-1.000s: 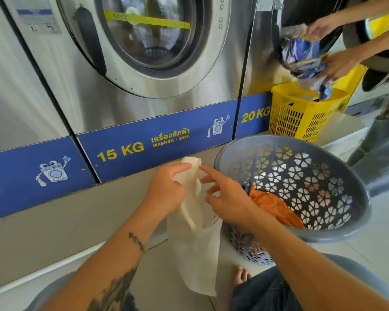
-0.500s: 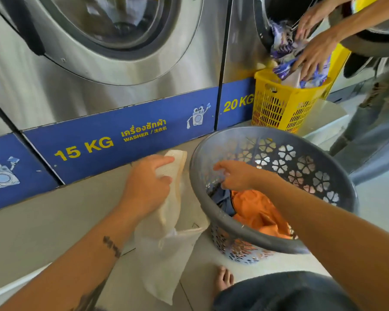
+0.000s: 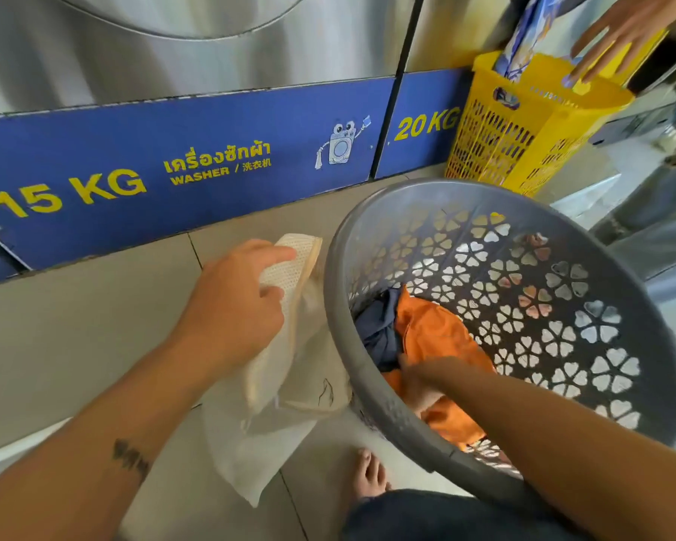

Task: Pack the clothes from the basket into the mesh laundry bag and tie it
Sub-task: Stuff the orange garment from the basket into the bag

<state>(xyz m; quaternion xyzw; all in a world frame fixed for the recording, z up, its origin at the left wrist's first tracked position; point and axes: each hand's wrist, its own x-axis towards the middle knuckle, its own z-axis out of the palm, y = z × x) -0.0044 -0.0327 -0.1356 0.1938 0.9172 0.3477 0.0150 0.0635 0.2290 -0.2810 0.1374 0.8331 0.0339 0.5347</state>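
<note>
- Now the first grab: right hand point(image 3: 420, 380) reaches onto the orange garment point(image 3: 434, 337) at the grey basket point(image 3: 367, 244) bottom; grip unclear.
- Left hand point(image 3: 231, 306) pinches the mesh laundry bag point(image 3: 285, 369) top beside the basket's left rim.
- Next: lift the garment over the rim into the bag's mouth.

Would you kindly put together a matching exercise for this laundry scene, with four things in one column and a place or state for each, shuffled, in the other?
Things:
1. mesh laundry bag
2. orange garment
3. yellow basket
4. dark blue garment

Places or states:
A. stands against the washer marked 20 KG
B. held up by the left hand, hanging outside the grey basket
C. lies in the grey basket, under the right hand
D. lies in the grey basket, on the side towards the bag, untouched

Pairs: 1-B, 2-C, 3-A, 4-D
</note>
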